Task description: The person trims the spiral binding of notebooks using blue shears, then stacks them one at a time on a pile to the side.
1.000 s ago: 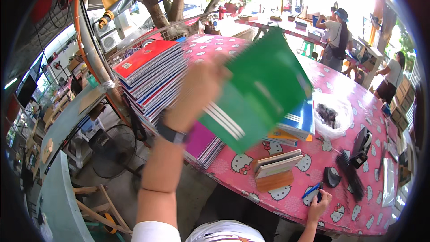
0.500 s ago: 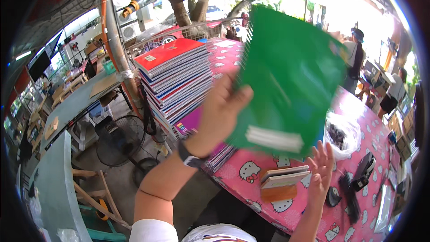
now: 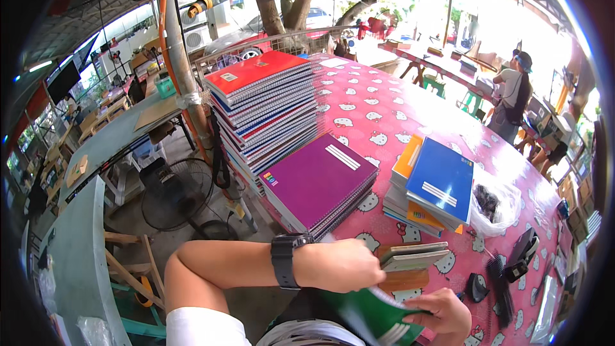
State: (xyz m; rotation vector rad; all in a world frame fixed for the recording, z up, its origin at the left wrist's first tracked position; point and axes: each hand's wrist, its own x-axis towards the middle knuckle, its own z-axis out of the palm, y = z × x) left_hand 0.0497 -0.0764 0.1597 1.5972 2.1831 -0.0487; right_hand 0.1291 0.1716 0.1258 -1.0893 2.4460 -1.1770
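A green spiral notebook is tilted close to my body at the table's front edge, blurred by motion. My left hand, with a dark watch on its wrist, is closed at its upper edge. The fingers of my right hand pinch its right side. Ahead of my left hand lies a stack of notebooks topped by a purple notebook. Further right is a smaller pile with a blue notebook on top. Just beyond my hands, a thin grey block rests on a wooden piece.
A tall stack of spiral notebooks with a red cover stands at the back left of the pink patterned table. To the right are a plastic bag, a black brush and a stapler. A fan stands left; a person works far right.
The green notebook has come down from above the table toward my body. My right hand, open before, now grips it too. The purple and blue notebooks are now uncovered.
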